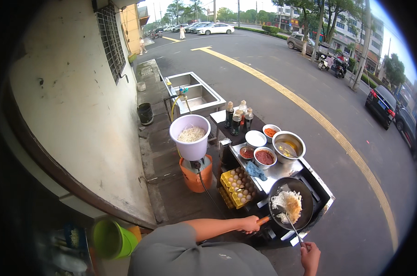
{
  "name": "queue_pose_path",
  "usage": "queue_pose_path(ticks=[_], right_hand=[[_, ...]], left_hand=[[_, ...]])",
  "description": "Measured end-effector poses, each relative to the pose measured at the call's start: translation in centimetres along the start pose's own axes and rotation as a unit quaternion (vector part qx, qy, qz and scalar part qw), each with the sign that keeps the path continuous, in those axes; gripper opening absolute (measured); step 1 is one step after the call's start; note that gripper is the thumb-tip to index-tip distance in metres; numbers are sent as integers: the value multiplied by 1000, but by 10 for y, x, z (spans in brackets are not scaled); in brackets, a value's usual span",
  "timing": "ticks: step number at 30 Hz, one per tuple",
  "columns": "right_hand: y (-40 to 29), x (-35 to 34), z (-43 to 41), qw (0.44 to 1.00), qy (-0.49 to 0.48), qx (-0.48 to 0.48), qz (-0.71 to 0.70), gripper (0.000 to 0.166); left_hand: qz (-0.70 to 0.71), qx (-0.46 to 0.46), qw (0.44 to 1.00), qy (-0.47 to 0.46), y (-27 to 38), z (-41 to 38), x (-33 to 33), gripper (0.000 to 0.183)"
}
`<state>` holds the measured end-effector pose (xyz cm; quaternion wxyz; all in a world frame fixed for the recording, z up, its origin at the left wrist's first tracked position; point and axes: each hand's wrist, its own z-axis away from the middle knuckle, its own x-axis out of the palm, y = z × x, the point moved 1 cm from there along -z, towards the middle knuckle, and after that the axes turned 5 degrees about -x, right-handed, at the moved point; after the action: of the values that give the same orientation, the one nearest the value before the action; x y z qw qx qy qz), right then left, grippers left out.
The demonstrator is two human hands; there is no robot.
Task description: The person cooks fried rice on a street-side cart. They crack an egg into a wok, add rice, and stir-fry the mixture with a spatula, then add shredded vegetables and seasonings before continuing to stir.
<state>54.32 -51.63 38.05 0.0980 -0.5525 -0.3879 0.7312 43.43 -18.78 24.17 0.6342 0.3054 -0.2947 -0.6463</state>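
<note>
My left hand (pixel 249 224) grips the wooden handle (pixel 263 220) of a dark wok (pixel 307 198) on the cart's stove. In my right hand (pixel 310 253) is a long-handled metal ladle (pixel 292 226), its head down in the wok. White rice (pixel 282 200) lies in the pan, with a browned patch (pixel 294 205) on its right side. Part of the ladle's head is hidden by the rice. Just beyond the wok, a blue cloth (pixel 256 170) rests on the steel cart top (pixel 274 177).
A steel pot of oil (pixel 303 146), a bowl of red sauce (pixel 264 157) and several bottles (pixel 236 122) stand behind the wok. Egg trays (pixel 237 188) sit on a lower shelf. Left of the cart, a lilac bucket of bean sprouts (pixel 191 148) stands above an orange bucket (pixel 194 179).
</note>
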Motion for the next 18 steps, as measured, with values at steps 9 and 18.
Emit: queue_pose_path(ticks=[9, 18], right_hand=[[22, 12, 2, 993, 93, -68, 21, 23], [23, 21, -17, 983, 114, -15, 146, 18]], left_hand=[[-7, -6, 999, -43, -23, 28, -10, 23], [11, -1, 999, -51, -11, 16, 1, 17]])
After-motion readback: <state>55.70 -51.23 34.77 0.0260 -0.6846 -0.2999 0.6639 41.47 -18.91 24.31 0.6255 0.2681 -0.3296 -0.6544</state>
